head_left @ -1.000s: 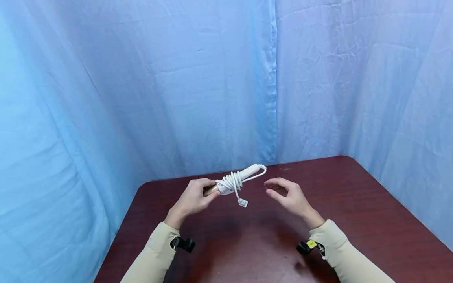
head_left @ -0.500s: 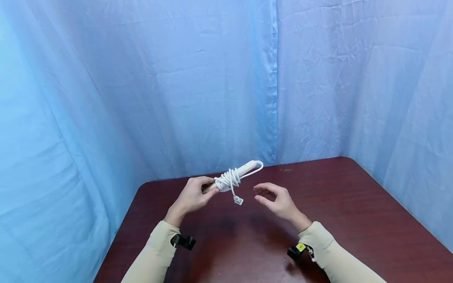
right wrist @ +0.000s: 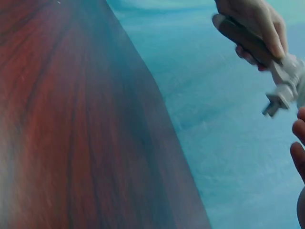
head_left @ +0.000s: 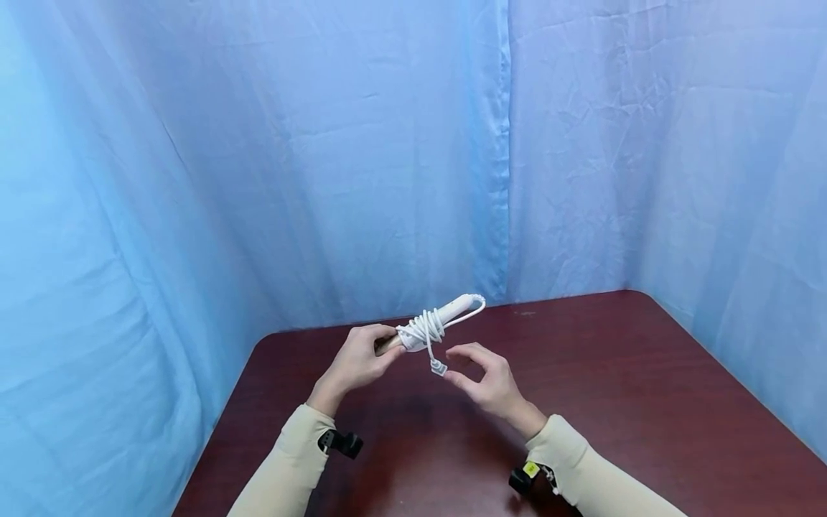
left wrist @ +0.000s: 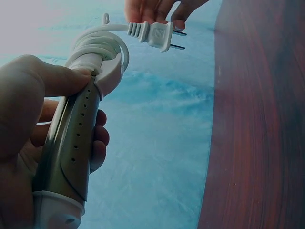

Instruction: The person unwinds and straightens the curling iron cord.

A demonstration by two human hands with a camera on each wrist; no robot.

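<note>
My left hand [head_left: 357, 359] grips the metal barrel end of a white hair iron [head_left: 449, 311] and holds it above the table, its tip pointing up and to the right. A white cord [head_left: 423, 329] is wound round its middle, and the plug [head_left: 438, 368] dangles below. In the left wrist view my thumb [left wrist: 57, 78] presses beside the cord coils [left wrist: 97, 45], with the plug [left wrist: 159, 36] sticking out. My right hand [head_left: 481, 375] hovers just right of the plug with thumb and forefinger apart. The right wrist view shows a gap between the plug [right wrist: 275, 102] and my fingertips [right wrist: 299, 143].
A dark red wooden table [head_left: 614, 388] lies under both hands. Blue curtains [head_left: 323, 158] close it in at the back and on both sides. Small black cameras are strapped at the left wrist [head_left: 340, 443] and the right wrist [head_left: 525, 477].
My right hand has moved left and slightly down, from well right of the hair iron to right beside the dangling plug. The left hand has kept its hold, almost still.
</note>
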